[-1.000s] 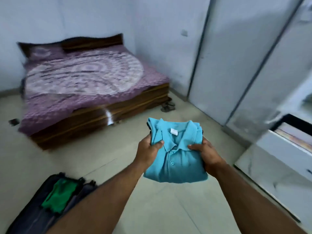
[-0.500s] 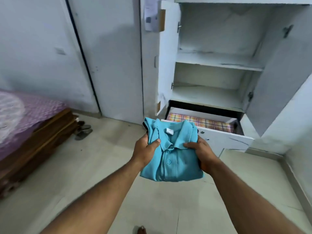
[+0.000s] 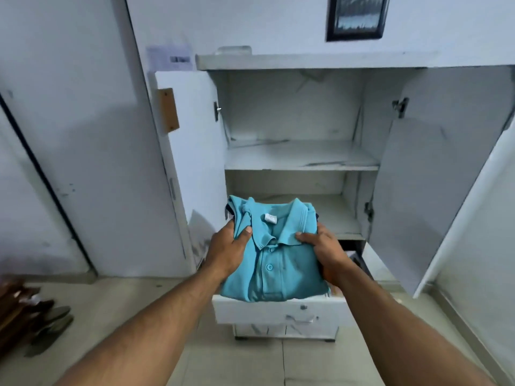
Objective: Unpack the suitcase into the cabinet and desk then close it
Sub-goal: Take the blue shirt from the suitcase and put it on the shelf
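Observation:
A folded turquoise polo shirt point(image 3: 274, 263) is held in front of me by both hands. My left hand point(image 3: 227, 250) grips its left edge with the thumb on top. My right hand point(image 3: 324, 250) grips its right edge the same way. The shirt hangs above the pulled-out drawer point(image 3: 278, 312) of the white cabinet point(image 3: 301, 157), whose two doors stand open. The cabinet's two shelves are bare. The drawer's contents are hidden behind the shirt. The suitcase is out of view.
The open left door point(image 3: 192, 151) and right door point(image 3: 437, 174) flank the shelves. A framed picture point(image 3: 356, 16) hangs above the cabinet. Sandals point(image 3: 50, 330) and a wooden bed corner point(image 3: 14, 307) lie at the lower left on the tiled floor.
My view has swung from the bed and suitcase to the cabinet, and I have come closer. The shirt, still in both hands, is now over the open drawer.

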